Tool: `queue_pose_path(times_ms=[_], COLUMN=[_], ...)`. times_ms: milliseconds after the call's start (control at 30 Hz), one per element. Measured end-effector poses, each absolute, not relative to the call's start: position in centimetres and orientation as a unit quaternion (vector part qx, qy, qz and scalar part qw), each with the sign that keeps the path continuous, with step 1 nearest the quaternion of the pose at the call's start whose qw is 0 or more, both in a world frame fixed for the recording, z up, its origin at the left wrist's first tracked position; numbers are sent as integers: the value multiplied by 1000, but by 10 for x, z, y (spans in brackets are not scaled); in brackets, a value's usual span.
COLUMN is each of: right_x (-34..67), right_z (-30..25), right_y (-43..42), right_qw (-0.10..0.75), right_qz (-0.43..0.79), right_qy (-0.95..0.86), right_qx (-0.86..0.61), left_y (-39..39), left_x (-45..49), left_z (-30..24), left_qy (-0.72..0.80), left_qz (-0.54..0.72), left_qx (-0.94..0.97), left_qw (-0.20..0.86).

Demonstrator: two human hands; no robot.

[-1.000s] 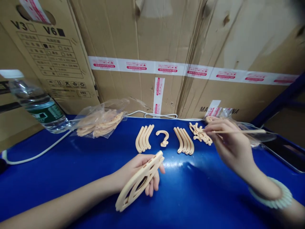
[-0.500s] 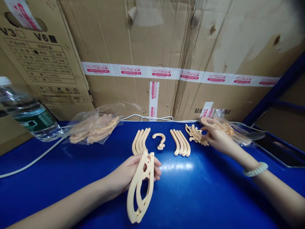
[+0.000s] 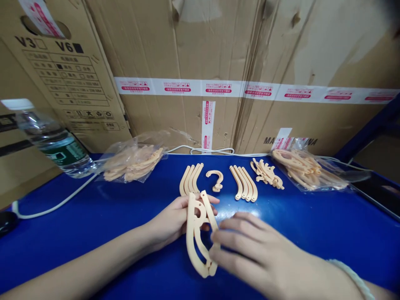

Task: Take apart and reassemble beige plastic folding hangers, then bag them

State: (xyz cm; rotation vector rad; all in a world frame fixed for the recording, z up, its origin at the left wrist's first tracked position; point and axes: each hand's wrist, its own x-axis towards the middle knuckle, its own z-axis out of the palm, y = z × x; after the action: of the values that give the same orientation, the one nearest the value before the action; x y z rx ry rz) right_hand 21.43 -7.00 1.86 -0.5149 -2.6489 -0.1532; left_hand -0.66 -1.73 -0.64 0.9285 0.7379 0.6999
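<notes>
Near edge: right hand (image 3: 259,254) comes in from the lower right, back of hand up, with a pale bracelet (image 3: 351,275) at the wrist. Its fingers (image 3: 223,243) are stretched out, tips touching the lower right edge of the beige hanger frame (image 3: 190,239). The thumb is hidden, so I cannot tell whether this hand pinches the frame or only rests on it.

Left hand (image 3: 173,220): forearm enters from the lower left. Its fingers are closed around the upper part of the hanger frame and grip it. The frame stands roughly on edge, long axis running away from the camera, just over the blue desk (image 3: 125,208), at centre and between the two hands.

Middle of desk, left to right, all lying flat:
- set of curved arms (image 3: 190,179), bowed one way, just beyond the left hand
- single hook piece (image 3: 215,180)
- second set of curved arms (image 3: 245,188), bowed the opposite way
- heap of small parts (image 3: 267,174)

Far edge of desk: clear bag of beige parts (image 3: 308,168) at right, another clear bag (image 3: 133,161) at left. A water bottle (image 3: 53,141) lies tilted at far left. A white cable (image 3: 56,203) runs along the back and down the left side. A dark flat device (image 3: 379,191) sits at the right edge.

Behind: taped cardboard boxes (image 3: 218,54) form the backdrop.
</notes>
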Motion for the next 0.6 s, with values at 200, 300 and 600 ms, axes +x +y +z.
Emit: queue_pose_path(times_ms=[200,300,600], right_x=[213,218,215], right_z=[-3,-7,-7], right_y=[-74,-67,-64], right_qw=[219,219,235], right_qz=[-85,-74,-94], right_qy=[-957,-953,-944], right_qx=[-170,-195,-209], left_y=[-17,-19,-26], left_x=[-3,-1,2], left_z=[-2,0,-3], left_qy=[354,328,359], left_qz=[357,374,336], left_qx=[372,350,544], left_qw=[780,794,680])
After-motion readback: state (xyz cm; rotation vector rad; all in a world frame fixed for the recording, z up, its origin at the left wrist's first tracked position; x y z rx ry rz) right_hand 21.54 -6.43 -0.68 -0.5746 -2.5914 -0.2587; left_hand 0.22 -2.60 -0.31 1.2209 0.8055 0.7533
